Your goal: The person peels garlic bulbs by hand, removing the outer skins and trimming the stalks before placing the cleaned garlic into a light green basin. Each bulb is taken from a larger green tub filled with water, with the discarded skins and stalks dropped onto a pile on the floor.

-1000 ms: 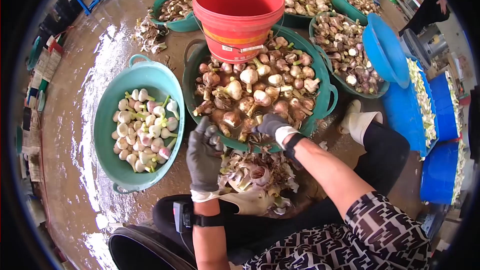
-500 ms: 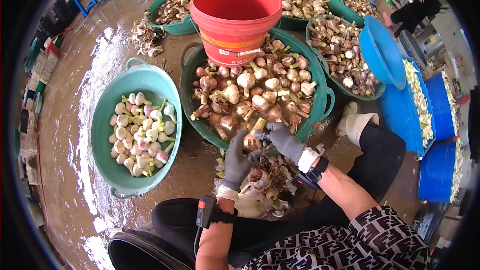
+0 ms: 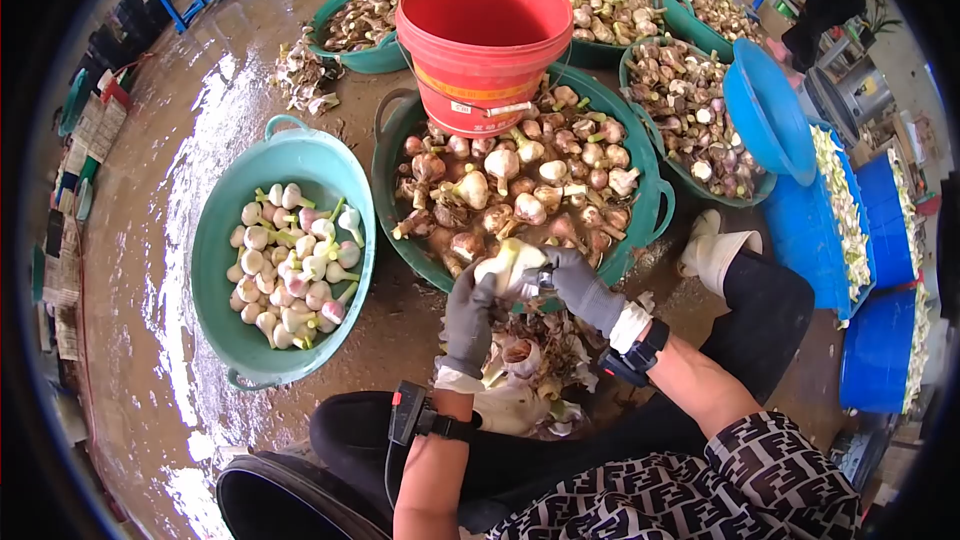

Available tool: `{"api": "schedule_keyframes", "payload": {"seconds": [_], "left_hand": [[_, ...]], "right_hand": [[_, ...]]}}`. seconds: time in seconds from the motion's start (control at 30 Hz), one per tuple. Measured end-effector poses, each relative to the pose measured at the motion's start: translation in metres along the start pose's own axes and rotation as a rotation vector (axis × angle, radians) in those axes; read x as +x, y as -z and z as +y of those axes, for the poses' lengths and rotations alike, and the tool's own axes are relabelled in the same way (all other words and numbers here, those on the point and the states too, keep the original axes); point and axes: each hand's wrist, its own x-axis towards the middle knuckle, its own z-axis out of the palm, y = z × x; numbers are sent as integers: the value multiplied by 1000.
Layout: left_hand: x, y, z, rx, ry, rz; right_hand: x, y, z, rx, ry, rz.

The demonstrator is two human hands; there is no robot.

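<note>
Between my two gloved hands is a garlic bulb (image 3: 510, 262), its white inner skin and thick stem showing. My left hand (image 3: 469, 322), in a grey glove, is closed round the bulb's left side. My right hand (image 3: 584, 292), also gloved, grips a small dark tool (image 3: 541, 278) against the bulb's right side; its blade is hidden. Just below the hands lies a heap of garlic husks (image 3: 540, 365). Right beyond them stands a green tub (image 3: 392, 208) of unpeeled, brownish garlic bulbs in murky water.
A red bucket (image 3: 480, 70) sits on the green tub's far side. To the left, a teal basin (image 3: 222, 320) holds cleaned white bulbs. More garlic tubs stand behind. A blue basin (image 3: 765, 110) and blue crates (image 3: 800, 225) line the right. Another person (image 3: 830, 15) is at the upper right.
The bulb's brown outer skin has come away, and white shows now. Its stem has tilted toward the left. Both hands stay close together around it.
</note>
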Motion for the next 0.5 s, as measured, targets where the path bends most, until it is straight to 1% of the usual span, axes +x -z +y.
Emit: {"api": "schedule_keyframes", "payload": {"seconds": [0.03, 0.07, 0.1, 0.13, 0.17, 0.2, 0.23, 0.27, 0.3, 0.33, 0.37, 0.4, 0.43, 0.47, 0.5], "left_hand": [[1, 2, -1, 39, 8, 79], [6, 8, -3, -142, 29, 22], [8, 16, -4, -142, 30, 23], [9, 23, -4, -173, 120, -31], [12, 29, -8, -202, 210, -83], [20, 21, -14, 16, -151, 92], [22, 24, -14, 17, -149, 92], [23, 29, -14, 297, -301, 206], [20, 25, -6, 577, -449, 318], [16, 17, 7, 590, -331, 263], [13, 12, 12, 591, -325, 263], [11, 8, 16, 874, -276, 276], [11, 7, 18, 1156, -226, 285], [15, 19, 5, 812, -276, 226], [11, 18, 11, 812, -273, 225]], "right_hand": [[0, 1, 2, -1, 0, -1], [-2, 2, 5, 275, -56, -43], [-5, -1, 1, 552, -113, -86], [-10, 0, -12, 669, -170, -148], [-10, 1, -10, 670, -172, -151], [-9, 4, -8, 645, -182, -159], [-8, 6, -5, 621, -193, -164], [-8, 5, 0, 408, -167, -45], [-6, 4, 6, 409, -171, -41], [-4, 2, 13, 54, 29, 16], [-2, -1, 19, -302, 226, 69], [-19, -15, -10, -428, 277, 78], [-20, -12, -15, -429, 279, 77], [-20, -4, -20, 73, -14, 34], [-22, 6, -21, 575, -309, -10]]}}
